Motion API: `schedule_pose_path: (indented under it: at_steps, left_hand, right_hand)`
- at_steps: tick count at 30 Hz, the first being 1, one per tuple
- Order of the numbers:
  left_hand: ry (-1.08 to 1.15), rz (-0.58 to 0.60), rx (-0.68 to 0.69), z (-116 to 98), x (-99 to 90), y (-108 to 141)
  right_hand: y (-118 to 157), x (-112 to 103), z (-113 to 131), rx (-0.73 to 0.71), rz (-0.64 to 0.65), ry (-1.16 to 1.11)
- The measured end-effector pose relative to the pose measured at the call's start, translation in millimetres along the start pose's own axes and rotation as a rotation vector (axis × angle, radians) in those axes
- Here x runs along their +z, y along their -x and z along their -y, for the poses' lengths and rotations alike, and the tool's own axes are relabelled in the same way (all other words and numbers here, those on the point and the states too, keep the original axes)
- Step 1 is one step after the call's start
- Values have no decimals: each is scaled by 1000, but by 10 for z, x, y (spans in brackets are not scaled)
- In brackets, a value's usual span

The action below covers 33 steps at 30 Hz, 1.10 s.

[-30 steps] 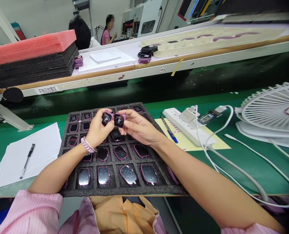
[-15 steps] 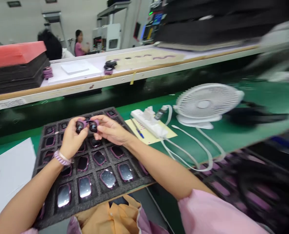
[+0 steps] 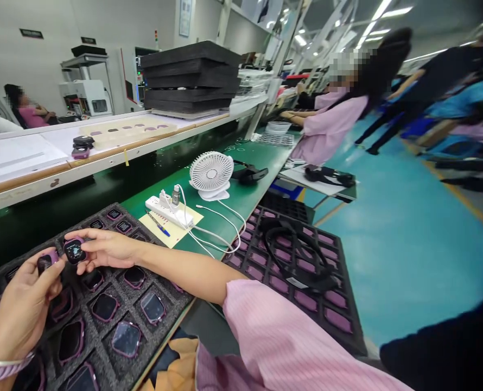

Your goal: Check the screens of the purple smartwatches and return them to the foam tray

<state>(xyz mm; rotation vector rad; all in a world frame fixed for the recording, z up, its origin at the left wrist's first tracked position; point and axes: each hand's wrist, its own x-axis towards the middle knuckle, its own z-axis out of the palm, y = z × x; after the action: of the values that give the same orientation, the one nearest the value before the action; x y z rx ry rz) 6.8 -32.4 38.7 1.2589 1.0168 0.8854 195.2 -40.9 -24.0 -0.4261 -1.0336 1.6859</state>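
My left hand (image 3: 24, 307) is closed around a purple-framed smartwatch (image 3: 45, 264), gripped between thumb and fingers and partly covered by them. Close beside it, my right hand (image 3: 110, 250) pinches a second smartwatch (image 3: 75, 251) by its right edge. That one has a purple case, and its dark screen, with a small lit pattern, faces me. Both are strapless and held above a dark foam tray (image 3: 166, 320). In the tray's square compartments lie several more purple-framed watches (image 3: 126, 339), screens up.
A power strip (image 3: 169, 212) and a blue pen (image 3: 160, 225) rest on yellow paper, near a white fan (image 3: 211, 172) and loose cables. Another foam tray (image 3: 353, 304) at right holds purple pieces under a black strap. Black foam blocks (image 3: 190, 76) stand on the shelf; a person in pink (image 3: 326, 125) sits beyond.
My view has swung right, so the hands and tray appear farther left and the right-hand tray and aisle show. Both hands keep their watches; a small gap shows between the two.
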Motion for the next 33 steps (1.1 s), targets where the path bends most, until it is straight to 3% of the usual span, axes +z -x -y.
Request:
schedule_pose_path:
  at_steps: [5, 9, 13, 15, 26, 30, 33]
  left_hand:
    - [109, 5, -87, -3, 27, -81]
    - [208, 49, -113, 32, 25, -41]
    - [297, 72, -101, 98, -12, -69]
    - [310, 73, -78, 138, -50, -115]
    - [244, 142, -58, 251, -101, -137]
    - [196, 123, -2, 291, -91, -147]
    - [139, 41, 49, 347, -70, -110]
  right_hand:
    - [-39, 36, 123, 111, -232, -4]
    - [44, 202, 110, 51, -402, -3]
    - [103, 187, 22, 49, -307, -56]
    - [107, 146, -3, 15, -308, 43]
    - [136, 266, 12, 4, -457, 182]
    - [128, 269, 7, 0, -439, 181]
    - [218, 232, -57, 8, -384, 199]
